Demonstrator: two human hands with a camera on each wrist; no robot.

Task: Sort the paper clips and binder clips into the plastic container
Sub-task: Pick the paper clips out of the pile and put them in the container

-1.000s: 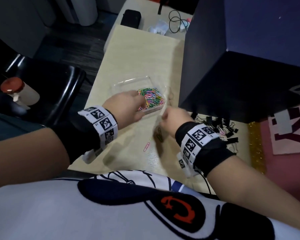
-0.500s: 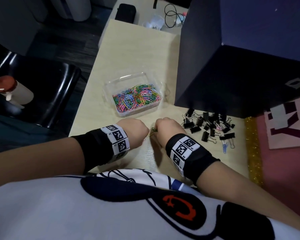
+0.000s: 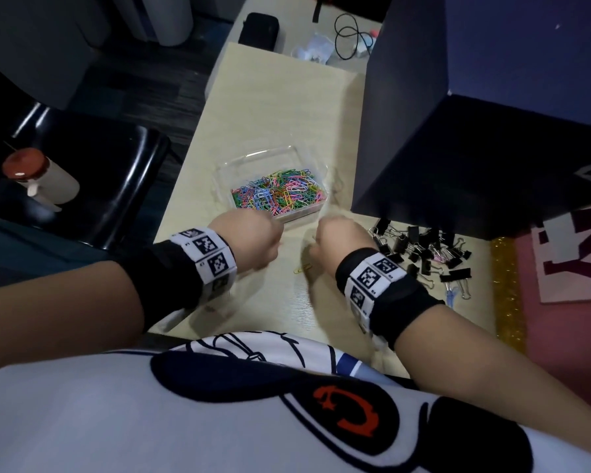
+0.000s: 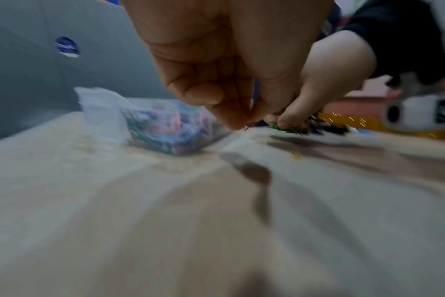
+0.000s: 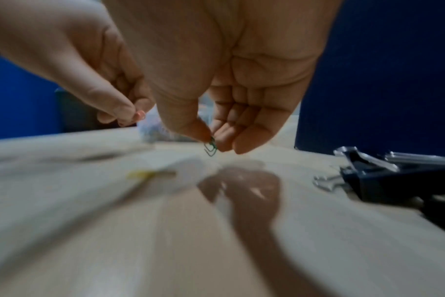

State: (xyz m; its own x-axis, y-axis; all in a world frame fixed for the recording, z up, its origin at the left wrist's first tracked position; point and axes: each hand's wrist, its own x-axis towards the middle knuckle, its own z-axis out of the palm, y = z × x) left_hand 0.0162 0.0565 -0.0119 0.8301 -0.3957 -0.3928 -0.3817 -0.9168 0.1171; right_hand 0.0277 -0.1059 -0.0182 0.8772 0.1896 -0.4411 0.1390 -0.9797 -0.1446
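Note:
The clear plastic container holds a heap of coloured paper clips mid-table. My left hand hovers just in front of it, fingertips pinched on a small paper clip of which only a wire tip shows. My right hand is beside it and pinches a green paper clip between thumb and fingers, a little above the table. A yellow paper clip lies on the table between my wrists. Several black binder clips are piled at the right.
A large dark box stands right behind the binder clips and beside the container. A black chair with a bottle is left of the table. A cable and a black case lie at the far end.
Both hands left the container, dropped to the table's near part and closed on clips. They have since lifted back toward the container. The pink clip is gone from the table.

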